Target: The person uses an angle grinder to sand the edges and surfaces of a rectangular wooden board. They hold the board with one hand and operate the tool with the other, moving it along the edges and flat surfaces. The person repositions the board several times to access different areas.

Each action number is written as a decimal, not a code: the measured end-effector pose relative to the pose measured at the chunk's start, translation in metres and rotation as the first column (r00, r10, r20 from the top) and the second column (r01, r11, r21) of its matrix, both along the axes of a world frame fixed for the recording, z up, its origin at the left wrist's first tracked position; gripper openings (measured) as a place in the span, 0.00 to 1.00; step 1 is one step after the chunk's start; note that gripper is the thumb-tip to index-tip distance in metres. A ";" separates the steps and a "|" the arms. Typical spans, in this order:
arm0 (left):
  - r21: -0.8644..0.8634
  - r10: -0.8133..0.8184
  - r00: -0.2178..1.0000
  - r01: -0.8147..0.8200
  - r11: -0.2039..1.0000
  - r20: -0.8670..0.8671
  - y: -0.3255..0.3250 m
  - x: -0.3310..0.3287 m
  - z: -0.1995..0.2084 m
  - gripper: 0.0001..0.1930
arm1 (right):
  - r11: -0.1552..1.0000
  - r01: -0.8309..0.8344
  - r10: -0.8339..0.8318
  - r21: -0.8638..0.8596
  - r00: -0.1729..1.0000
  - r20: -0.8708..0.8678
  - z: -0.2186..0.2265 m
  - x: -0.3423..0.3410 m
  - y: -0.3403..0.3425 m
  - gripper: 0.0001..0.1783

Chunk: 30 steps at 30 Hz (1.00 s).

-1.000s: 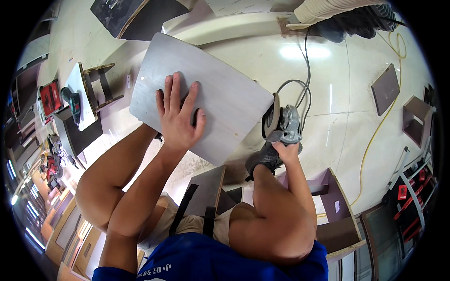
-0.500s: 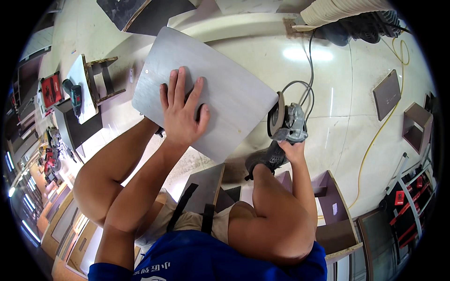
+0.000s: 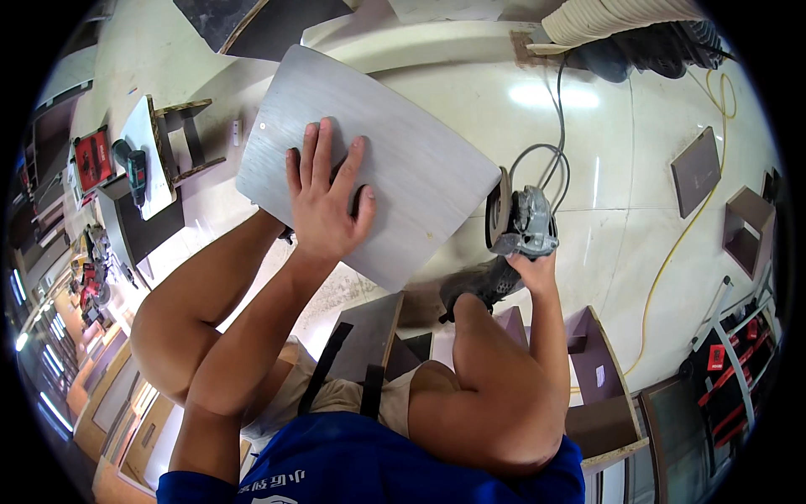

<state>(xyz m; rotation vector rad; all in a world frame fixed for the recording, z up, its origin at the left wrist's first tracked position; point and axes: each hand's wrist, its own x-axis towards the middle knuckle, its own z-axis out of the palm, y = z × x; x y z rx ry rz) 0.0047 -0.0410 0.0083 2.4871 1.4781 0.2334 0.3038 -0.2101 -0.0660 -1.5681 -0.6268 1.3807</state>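
Observation:
My left hand (image 3: 329, 206) lies flat, fingers spread, on a grey board (image 3: 420, 172) with one curved edge. Gripped in my right hand (image 3: 531, 270) is an angle grinder (image 3: 531, 223), dusty and metallic. Its round disc (image 3: 499, 214) stands on edge beside the board's right-hand corner; whether it touches the board I cannot tell. The fingers of my right hand are mostly hidden behind the tool body. From the grinder a dark cord (image 3: 561, 126) loops up toward the back.
Under my legs are wooden box frames (image 3: 600, 370). A drill (image 3: 134, 172) rests on a small white-topped stand at left. A ribbed hose (image 3: 617, 21) lies at the back right, a yellow cable (image 3: 672, 248) crosses the right floor, and a brown panel (image 3: 695, 172) lies beside it.
The grinder and my right hand have shifted slightly to the right, and the cord loop moved with them. My left hand and the board have hardly moved.

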 end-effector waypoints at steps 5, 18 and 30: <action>-0.005 -0.002 1.000 0.002 1.000 0.022 -0.001 0.003 0.002 0.32 | 0.999 0.002 -0.002 0.033 1.000 0.003 -0.005 0.004 -0.011 0.20; 0.005 -0.001 1.000 0.001 1.000 0.005 -0.001 0.001 0.001 0.31 | 0.996 -0.088 0.089 0.025 0.996 -0.016 0.014 0.018 0.010 0.19; -0.009 0.001 1.000 -0.001 1.000 0.011 -0.002 0.000 0.000 0.31 | 0.972 -0.226 0.224 -0.063 0.974 -0.040 0.018 0.066 0.048 0.22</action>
